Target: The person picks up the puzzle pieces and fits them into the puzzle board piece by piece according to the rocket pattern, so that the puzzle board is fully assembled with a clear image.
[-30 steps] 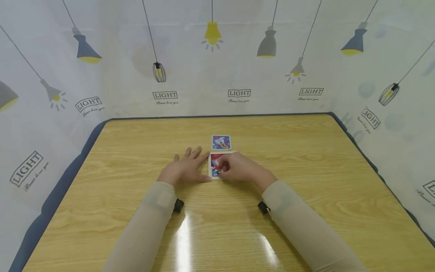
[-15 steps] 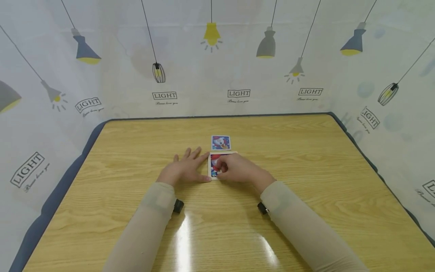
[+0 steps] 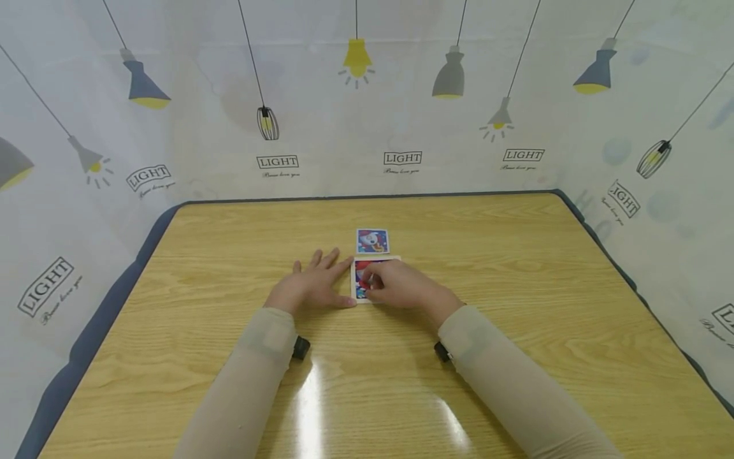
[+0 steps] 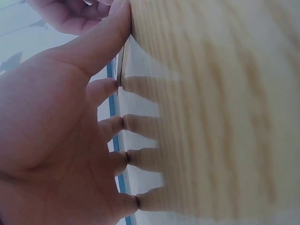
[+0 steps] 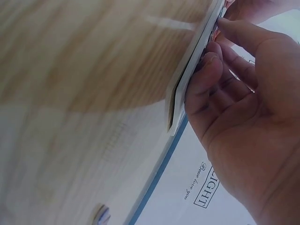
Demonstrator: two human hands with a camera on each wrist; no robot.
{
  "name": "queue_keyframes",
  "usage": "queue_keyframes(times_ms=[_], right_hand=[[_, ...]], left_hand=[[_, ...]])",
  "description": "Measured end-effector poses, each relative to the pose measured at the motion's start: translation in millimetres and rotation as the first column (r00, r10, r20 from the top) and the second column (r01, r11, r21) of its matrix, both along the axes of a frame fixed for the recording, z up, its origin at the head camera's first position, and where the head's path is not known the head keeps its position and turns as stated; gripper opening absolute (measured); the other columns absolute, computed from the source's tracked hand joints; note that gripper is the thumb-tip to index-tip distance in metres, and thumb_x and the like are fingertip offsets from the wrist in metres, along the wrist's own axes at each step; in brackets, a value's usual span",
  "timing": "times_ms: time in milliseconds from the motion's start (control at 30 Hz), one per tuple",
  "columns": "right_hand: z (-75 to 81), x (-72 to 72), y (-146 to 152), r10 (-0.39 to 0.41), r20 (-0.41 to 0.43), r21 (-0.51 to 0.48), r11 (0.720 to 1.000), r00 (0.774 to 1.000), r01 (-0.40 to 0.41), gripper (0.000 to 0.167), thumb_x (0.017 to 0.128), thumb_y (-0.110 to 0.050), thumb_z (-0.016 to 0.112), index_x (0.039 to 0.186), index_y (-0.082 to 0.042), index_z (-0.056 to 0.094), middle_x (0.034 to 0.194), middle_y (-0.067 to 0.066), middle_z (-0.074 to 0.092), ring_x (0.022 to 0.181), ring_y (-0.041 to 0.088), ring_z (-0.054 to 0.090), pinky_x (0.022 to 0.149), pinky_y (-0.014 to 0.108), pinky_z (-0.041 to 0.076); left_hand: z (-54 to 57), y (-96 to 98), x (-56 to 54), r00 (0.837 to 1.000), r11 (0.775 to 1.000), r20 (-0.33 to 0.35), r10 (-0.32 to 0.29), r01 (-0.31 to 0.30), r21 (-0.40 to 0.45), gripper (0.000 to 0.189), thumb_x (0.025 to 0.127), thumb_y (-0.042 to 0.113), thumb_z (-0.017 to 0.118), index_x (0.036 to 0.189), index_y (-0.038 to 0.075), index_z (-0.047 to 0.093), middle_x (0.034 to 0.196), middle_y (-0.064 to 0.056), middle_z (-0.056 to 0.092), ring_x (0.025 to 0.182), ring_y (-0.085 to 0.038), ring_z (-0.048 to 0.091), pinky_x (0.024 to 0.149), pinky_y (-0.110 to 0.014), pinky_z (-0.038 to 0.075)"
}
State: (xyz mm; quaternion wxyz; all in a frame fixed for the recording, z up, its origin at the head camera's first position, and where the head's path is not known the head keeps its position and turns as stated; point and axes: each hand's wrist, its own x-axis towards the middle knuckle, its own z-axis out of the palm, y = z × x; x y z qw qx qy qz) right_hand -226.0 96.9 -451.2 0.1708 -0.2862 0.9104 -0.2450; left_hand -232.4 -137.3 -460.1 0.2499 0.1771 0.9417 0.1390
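Observation:
A thin, pale-bordered board (image 3: 353, 280) with a red and blue cartoon picture lies on the wooden table, between the hands. My left hand (image 3: 312, 285) rests beside it, fingers spread, with thumb and index fingertips right at its left edge. From the right, my right hand (image 3: 404, 285) reaches over the picture with curled fingers, hiding its right part. In the right wrist view the thumb (image 5: 243, 35) is right at the board's face and a bent finger (image 5: 208, 75) at its edge. I cannot tell whether a small piece is between them.
Just behind the board lies a square picture card (image 3: 373, 241) with a white cartoon figure on blue. A pale curtain (image 3: 321, 172) printed with lamps surrounds the wooden table (image 3: 229, 357). A small blue-striped thing (image 5: 101, 214) shows low in the right wrist view.
The right hand has shifted slightly left over the picture, and its fingers have turned a little. The left hand, board and card keep their places.

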Motion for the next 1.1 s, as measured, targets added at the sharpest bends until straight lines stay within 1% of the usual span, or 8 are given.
queue_keyframes(times_ms=[200,367,467,500,733,833,1000,1100], right_hand=[[0.2,0.3,-0.3,0.0,0.004,0.006,1.0,1.0,0.0,0.022,0.102,-0.023,0.072,0.121,-0.012,0.071,0.091,-0.001,0.069,0.078,0.012,0.061,0.073,0.027,0.051],[-0.9,0.0,-1.3,-0.003,0.002,0.027,1.0,1.0,0.003,0.022,0.103,-0.026,0.072,0.122,-0.014,0.072,0.091,-0.002,0.068,0.078,0.012,0.06,0.073,0.028,0.05],[-1.1,0.4,-2.2,-0.005,-0.003,0.031,0.999,1.0,0.006,0.022,0.103,-0.026,0.072,0.121,-0.014,0.073,0.091,-0.002,0.069,0.078,0.012,0.06,0.072,0.028,0.05],[-1.2,0.4,-2.3,-0.007,-0.006,0.033,0.999,1.0,0.007,0.021,0.103,-0.026,0.072,0.121,-0.014,0.073,0.091,-0.002,0.069,0.078,0.012,0.06,0.072,0.028,0.05],[-0.6,0.8,-3.3,-0.013,-0.009,0.03,0.999,1.0,0.013,0.02,0.104,-0.024,0.071,0.12,-0.013,0.073,0.093,-0.001,0.07,0.079,0.013,0.062,0.073,0.028,0.051],[-0.8,0.3,-3.2,-0.017,-0.002,0.029,0.999,1.0,0.017,0.02,0.104,-0.024,0.071,0.12,-0.014,0.072,0.094,-0.001,0.071,0.079,0.013,0.062,0.074,0.028,0.052],[-2.2,-0.4,-2.7,-0.012,-0.003,0.028,1.0,1.0,0.012,0.019,0.103,-0.024,0.071,0.12,-0.014,0.072,0.094,-0.001,0.071,0.079,0.013,0.062,0.074,0.027,0.052],[-2.7,-0.8,-2.6,-0.008,-0.01,0.022,1.0,1.0,0.009,0.018,0.103,-0.023,0.072,0.119,-0.013,0.072,0.094,-0.001,0.071,0.079,0.012,0.062,0.074,0.027,0.052]], left_hand=[[-1.3,-0.6,-1.1,1.0,1.0,-0.001,-0.002,0.002,0.004,0.105,0.09,0.081,0.062,0.172,0.04,0.01,0.182,-0.004,-0.006,0.167,-0.043,-0.013,0.125,-0.082,-0.005],[8.0,0.2,3.5,1.0,1.0,0.017,-0.001,0.001,0.008,0.104,0.092,0.077,0.064,0.172,0.037,0.011,0.182,-0.006,-0.006,0.167,-0.043,-0.013,0.125,-0.081,-0.007],[9.1,0.0,4.3,1.0,1.0,0.019,0.0,0.0,0.014,0.104,0.092,0.076,0.064,0.172,0.037,0.011,0.182,-0.007,-0.006,0.167,-0.043,-0.013,0.125,-0.081,-0.007],[8.2,0.1,3.9,1.0,1.0,0.018,-0.001,0.001,0.016,0.104,0.092,0.076,0.063,0.172,0.037,0.011,0.182,-0.007,-0.006,0.166,-0.044,-0.013,0.125,-0.082,-0.006],[-12.7,-3.5,-8.1,1.0,1.0,-0.014,-0.006,0.006,-0.007,0.104,0.09,0.082,0.059,0.171,0.042,0.008,0.182,-0.002,-0.008,0.167,-0.041,-0.014,0.126,-0.081,-0.005],[-18.5,-4.8,-12.8,1.0,1.0,-0.012,-0.004,0.004,-0.018,0.106,0.089,0.084,0.059,0.171,0.043,0.007,0.182,0.0,-0.009,0.167,-0.039,-0.015,0.127,-0.08,-0.005],[-23.7,-4.9,-17.7,1.0,1.0,0.0,-0.003,0.003,-0.029,0.106,0.089,0.082,0.061,0.171,0.043,0.006,0.182,0.001,-0.012,0.166,-0.039,-0.017,0.127,-0.079,-0.005],[-22.9,-3.5,-17.1,1.0,0.999,-0.004,0.001,-0.001,-0.033,0.104,0.091,0.079,0.063,0.171,0.043,0.007,0.182,0.001,-0.011,0.166,-0.04,-0.016,0.128,-0.079,-0.005]])
